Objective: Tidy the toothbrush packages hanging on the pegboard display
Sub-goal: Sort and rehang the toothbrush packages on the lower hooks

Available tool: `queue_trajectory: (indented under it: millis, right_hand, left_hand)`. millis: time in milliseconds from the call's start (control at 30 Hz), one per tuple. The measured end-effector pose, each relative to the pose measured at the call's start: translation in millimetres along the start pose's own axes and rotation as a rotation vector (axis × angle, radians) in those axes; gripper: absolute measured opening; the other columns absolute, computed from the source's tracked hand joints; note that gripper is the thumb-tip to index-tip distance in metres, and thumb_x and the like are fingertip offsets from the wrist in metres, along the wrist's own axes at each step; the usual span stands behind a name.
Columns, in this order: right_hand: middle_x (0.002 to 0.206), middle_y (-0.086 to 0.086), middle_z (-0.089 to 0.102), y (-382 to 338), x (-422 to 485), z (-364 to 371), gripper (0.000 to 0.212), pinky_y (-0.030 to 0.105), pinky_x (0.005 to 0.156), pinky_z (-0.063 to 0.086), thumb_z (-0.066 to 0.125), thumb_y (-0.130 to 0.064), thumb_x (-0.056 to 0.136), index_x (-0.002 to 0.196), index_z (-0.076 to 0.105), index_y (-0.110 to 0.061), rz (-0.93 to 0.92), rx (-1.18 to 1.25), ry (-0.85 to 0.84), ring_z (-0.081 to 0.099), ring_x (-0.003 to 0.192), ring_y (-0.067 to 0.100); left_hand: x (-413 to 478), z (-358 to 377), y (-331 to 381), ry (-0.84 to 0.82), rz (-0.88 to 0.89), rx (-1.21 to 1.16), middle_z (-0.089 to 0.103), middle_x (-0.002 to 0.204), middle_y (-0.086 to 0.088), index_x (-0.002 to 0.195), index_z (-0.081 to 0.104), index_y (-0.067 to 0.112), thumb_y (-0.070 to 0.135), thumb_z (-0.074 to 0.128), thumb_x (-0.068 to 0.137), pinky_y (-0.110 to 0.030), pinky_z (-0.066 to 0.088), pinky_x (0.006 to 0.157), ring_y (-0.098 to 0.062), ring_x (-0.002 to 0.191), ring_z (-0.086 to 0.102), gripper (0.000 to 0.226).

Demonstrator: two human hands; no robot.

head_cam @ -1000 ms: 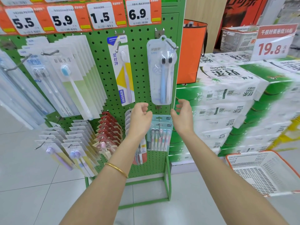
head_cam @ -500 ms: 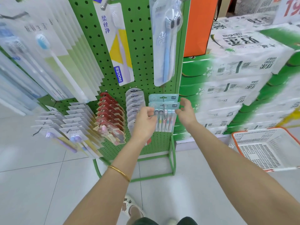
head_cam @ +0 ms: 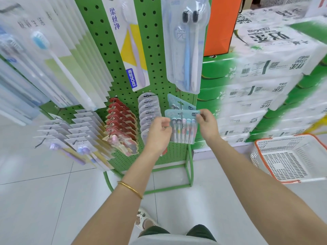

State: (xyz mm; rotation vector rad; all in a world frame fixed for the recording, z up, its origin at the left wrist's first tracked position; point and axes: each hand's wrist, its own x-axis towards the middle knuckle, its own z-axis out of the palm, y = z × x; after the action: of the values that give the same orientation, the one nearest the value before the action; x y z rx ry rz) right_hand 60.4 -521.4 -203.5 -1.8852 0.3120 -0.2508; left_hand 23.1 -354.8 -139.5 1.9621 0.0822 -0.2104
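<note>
A green pegboard stand (head_cam: 155, 50) carries hanging toothbrush packages. On its lower right hook hangs a light blue multi-brush pack (head_cam: 184, 128), with a second like it (head_cam: 178, 103) behind. My left hand (head_cam: 157, 135) pinches the front pack's left edge. My right hand (head_cam: 206, 124) pinches its upper right corner. To the left hang a row of clear oval packs (head_cam: 149, 110), red packs (head_cam: 122, 117) and white carded packs (head_cam: 77, 128). Above hang a two-brush clear pack (head_cam: 185, 46) and a yellow-and-white single pack (head_cam: 131, 50).
Stacked green-and-white tissue cartons (head_cam: 261, 82) stand right of the stand. A white basket with an orange rim (head_cam: 290, 156) sits on the tiled floor (head_cam: 35, 200) at right. An orange panel (head_cam: 223, 25) stands behind the stand. My foot (head_cam: 143, 218) is near the stand's base frame.
The view tilted down and closer to the lower hooks. Both hands dropped from below the two-brush pack to the light blue pack and took hold of its two sides.
</note>
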Motion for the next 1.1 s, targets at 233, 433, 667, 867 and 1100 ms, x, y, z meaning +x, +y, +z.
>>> queue_trajectory:
  millis: [233, 433, 667, 867, 1100]
  right_hand:
    - [0.076, -0.007, 0.046, -3.1, -20.5, -0.9, 0.012, 0.023, 0.060, 0.034, 0.040, -0.011, 0.100, 0.092, 0.049, -0.008, -0.034, 0.013, 0.017, 0.042, 0.068, 0.005]
    - [0.077, -0.002, 0.046, 1.4, -38.1, -4.7, 0.014, 0.020, 0.060, 0.034, 0.041, -0.010, 0.099, 0.090, 0.050, -0.007, -0.015, 0.025, 0.006, 0.042, 0.072, 0.014]
    - [0.087, 0.002, 0.052, -2.0, -53.4, -11.5, 0.015, 0.018, 0.061, 0.036, 0.042, -0.010, 0.099, 0.097, 0.055, -0.002, 0.003, 0.074, 0.008, 0.045, 0.079, 0.014]
    - [0.073, -0.006, 0.044, -8.4, -57.2, -16.4, 0.027, 0.015, 0.055, 0.033, 0.042, -0.011, 0.099, 0.076, 0.045, -0.024, 0.044, 0.071, -0.025, 0.039, 0.064, 0.006]
    - [0.071, 0.001, 0.046, -11.1, -65.2, -27.2, 0.017, 0.028, 0.061, 0.035, 0.043, -0.012, 0.099, 0.083, 0.050, -0.010, 0.083, 0.141, 0.027, 0.040, 0.065, 0.014]
  left_hand:
    - [-4.3, 2.4, 0.6, 0.021, 0.006, -0.022, 0.051, 0.117, 0.002, 0.125, 0.049, 0.013, 0.007, 0.045, 0.097, -0.042, 0.045, 0.101, -0.016, 0.110, 0.052, 0.030]
    - [-10.7, 4.6, -2.5, 0.104, 0.031, -0.047, 0.052, 0.112, 0.003, 0.123, 0.052, 0.011, 0.003, 0.044, 0.095, -0.039, 0.045, 0.100, -0.013, 0.105, 0.051, 0.030]
    - [-19.9, 10.8, -11.4, 0.220, 0.064, -0.032, 0.055, 0.110, 0.001, 0.120, 0.053, 0.009, 0.005, 0.045, 0.095, -0.023, 0.042, 0.085, -0.011, 0.099, 0.052, 0.027]
    - [-32.9, 17.8, -19.2, 0.272, 0.061, 0.004, 0.053, 0.118, -0.006, 0.120, 0.051, 0.006, 0.005, 0.047, 0.093, -0.030, 0.044, 0.092, -0.015, 0.104, 0.052, 0.028]
    - [-47.1, 25.2, -21.0, 0.290, 0.110, -0.018, 0.051, 0.093, -0.002, 0.089, 0.048, 0.026, 0.022, 0.047, 0.097, -0.037, 0.048, 0.083, -0.013, 0.083, 0.050, 0.009]
